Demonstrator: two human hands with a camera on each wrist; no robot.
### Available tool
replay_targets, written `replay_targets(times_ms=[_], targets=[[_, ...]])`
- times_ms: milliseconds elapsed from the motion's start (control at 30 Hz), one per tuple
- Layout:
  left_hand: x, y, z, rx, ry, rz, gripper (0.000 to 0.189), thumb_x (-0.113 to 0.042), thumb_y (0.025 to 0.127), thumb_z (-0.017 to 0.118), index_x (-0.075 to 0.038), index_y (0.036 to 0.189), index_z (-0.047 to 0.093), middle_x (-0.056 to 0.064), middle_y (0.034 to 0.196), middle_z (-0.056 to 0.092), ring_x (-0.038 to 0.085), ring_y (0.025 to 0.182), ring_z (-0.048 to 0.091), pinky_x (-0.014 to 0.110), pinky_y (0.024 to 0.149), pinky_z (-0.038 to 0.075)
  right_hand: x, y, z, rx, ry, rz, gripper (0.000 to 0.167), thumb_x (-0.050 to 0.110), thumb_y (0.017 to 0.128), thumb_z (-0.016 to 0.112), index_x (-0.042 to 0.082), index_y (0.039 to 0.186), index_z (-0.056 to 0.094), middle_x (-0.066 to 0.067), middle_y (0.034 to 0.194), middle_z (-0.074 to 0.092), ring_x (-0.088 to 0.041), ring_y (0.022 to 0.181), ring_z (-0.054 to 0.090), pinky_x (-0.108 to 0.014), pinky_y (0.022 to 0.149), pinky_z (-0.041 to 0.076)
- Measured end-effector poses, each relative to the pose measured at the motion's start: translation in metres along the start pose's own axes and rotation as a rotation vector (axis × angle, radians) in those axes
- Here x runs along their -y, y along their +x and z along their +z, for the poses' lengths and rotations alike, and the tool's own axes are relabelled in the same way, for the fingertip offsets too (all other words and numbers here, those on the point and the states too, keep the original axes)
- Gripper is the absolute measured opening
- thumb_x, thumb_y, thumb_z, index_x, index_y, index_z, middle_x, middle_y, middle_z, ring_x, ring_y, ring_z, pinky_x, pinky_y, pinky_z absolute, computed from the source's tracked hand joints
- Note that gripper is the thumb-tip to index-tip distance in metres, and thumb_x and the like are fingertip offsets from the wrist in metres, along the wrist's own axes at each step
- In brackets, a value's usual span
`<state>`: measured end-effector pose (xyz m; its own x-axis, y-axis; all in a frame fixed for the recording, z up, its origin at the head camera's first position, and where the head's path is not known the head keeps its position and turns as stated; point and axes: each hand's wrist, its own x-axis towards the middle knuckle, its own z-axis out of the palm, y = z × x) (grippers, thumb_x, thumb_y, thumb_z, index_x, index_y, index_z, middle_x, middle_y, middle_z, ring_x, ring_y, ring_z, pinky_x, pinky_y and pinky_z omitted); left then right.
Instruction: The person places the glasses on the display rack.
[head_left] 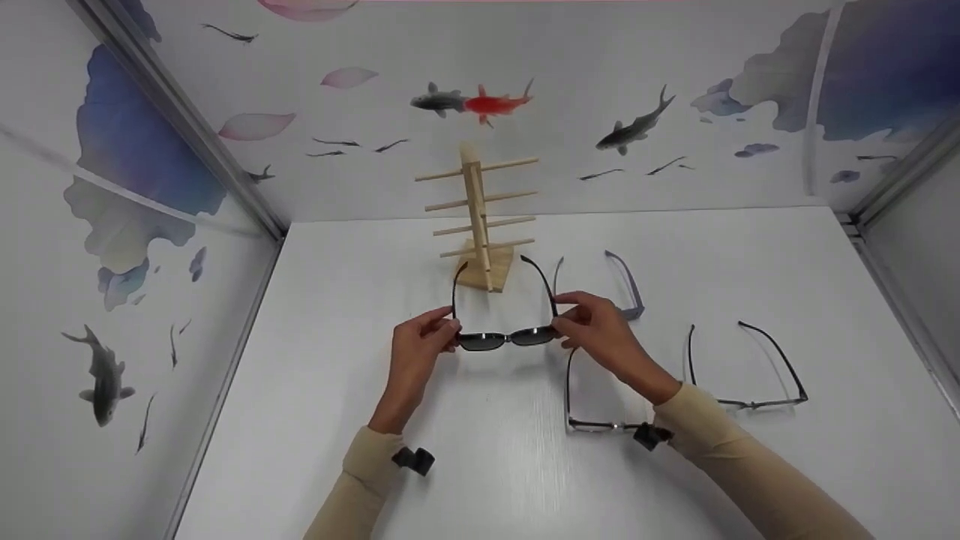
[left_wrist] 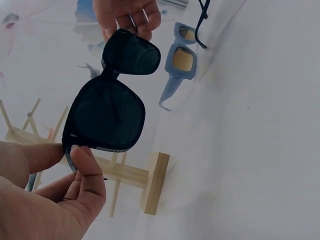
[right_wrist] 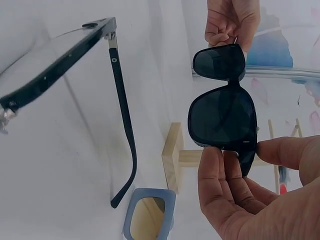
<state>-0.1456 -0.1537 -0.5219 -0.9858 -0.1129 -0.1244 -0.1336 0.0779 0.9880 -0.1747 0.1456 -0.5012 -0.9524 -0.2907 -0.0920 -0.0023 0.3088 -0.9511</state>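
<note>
A pair of black sunglasses [head_left: 484, 342] is held up in front of the wooden rack [head_left: 474, 202], its temples unfolded and pointing at the rack. My left hand [head_left: 420, 352] pinches the left hinge corner between thumb and fingers. At the opposite corner my right hand [head_left: 596, 334] grips the frame the same way. Dark lenses [left_wrist: 107, 115] face the left wrist camera, and the right wrist view shows them [right_wrist: 222, 117] too. The rack has a square base, a leaning post and several thin crossbars, with no glasses on them.
Blue-grey sunglasses [head_left: 634, 309] lie just beyond my right hand. Dark-framed glasses [head_left: 592, 427] lie beneath my right wrist, and another pair [head_left: 750, 405] rests farther right. All sit on the white table [head_left: 315, 300], enclosed by panels printed with fish [head_left: 630, 133].
</note>
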Motion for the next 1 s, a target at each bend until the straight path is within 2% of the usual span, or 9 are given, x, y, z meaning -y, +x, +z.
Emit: replay_targets(times_ms=[100,233,333,500,700,833,1000], targets=[[-0.002,0.007,0.001,-0.004,-0.005,-0.001,0.035,-0.007,0.105,0.074,0.004,0.138,0.072,0.02,0.112,0.078,0.018,0.087,0.074,0.025,0.079,0.064,0.001,0.006,-0.002,-0.002,-0.003,0.01,0.048,0.009,0.105,0.07,-0.005,0.15,0.061,-0.021,0.109,0.077,-0.043,0.106,0.077,-0.042,0.084,0.068],[-0.004,0.015,0.003,-0.021,0.003,0.002,0.034,-0.008,0.105,0.075,0.004,0.137,0.074,0.015,0.108,0.079,0.017,0.085,0.073,0.025,0.078,0.064,0.003,0.013,-0.005,-0.001,0.013,0.034,0.048,0.01,0.105,0.069,-0.006,0.15,0.061,-0.023,0.112,0.076,-0.032,0.1,0.079,-0.046,0.087,0.068],[-0.006,0.021,0.004,-0.033,0.018,0.011,0.034,-0.009,0.105,0.075,0.004,0.136,0.074,0.013,0.107,0.079,0.017,0.085,0.074,0.025,0.078,0.064,0.003,0.018,-0.007,-0.004,0.019,0.043,0.049,0.012,0.105,0.069,-0.007,0.149,0.061,-0.024,0.113,0.075,-0.027,0.096,0.079,-0.042,0.086,0.068],[-0.01,0.031,0.003,-0.048,0.017,0.026,0.034,-0.009,0.105,0.075,0.006,0.135,0.074,0.016,0.108,0.079,0.017,0.085,0.073,0.024,0.077,0.064,0.007,0.029,-0.007,-0.008,0.028,0.048,0.048,0.012,0.105,0.069,-0.006,0.15,0.061,-0.024,0.114,0.075,-0.034,0.104,0.078,-0.035,0.085,0.067],[-0.01,0.044,0.0,-0.058,0.031,0.036,0.032,-0.007,0.106,0.073,0.008,0.134,0.074,0.026,0.112,0.077,0.016,0.082,0.073,0.022,0.074,0.063,0.012,0.042,-0.006,-0.002,0.017,0.051,0.051,0.015,0.106,0.07,-0.005,0.152,0.059,-0.025,0.116,0.075,-0.029,0.103,0.078,-0.042,0.088,0.067],[-0.009,0.053,-0.003,-0.058,0.047,0.031,0.032,-0.007,0.106,0.072,0.009,0.134,0.073,0.025,0.111,0.077,0.016,0.083,0.073,0.022,0.075,0.063,0.012,0.051,-0.005,0.002,0.026,0.051,0.051,0.015,0.107,0.069,-0.006,0.152,0.059,-0.026,0.117,0.075,-0.034,0.106,0.078,-0.042,0.089,0.067],[-0.011,0.061,-0.007,-0.067,0.056,0.031,0.03,-0.007,0.106,0.072,0.007,0.133,0.074,0.019,0.108,0.078,0.017,0.084,0.073,0.022,0.075,0.063,0.011,0.062,-0.005,0.025,0.067,0.041,0.051,0.015,0.108,0.067,-0.007,0.152,0.058,-0.027,0.118,0.074,-0.035,0.11,0.077,-0.04,0.089,0.067]])
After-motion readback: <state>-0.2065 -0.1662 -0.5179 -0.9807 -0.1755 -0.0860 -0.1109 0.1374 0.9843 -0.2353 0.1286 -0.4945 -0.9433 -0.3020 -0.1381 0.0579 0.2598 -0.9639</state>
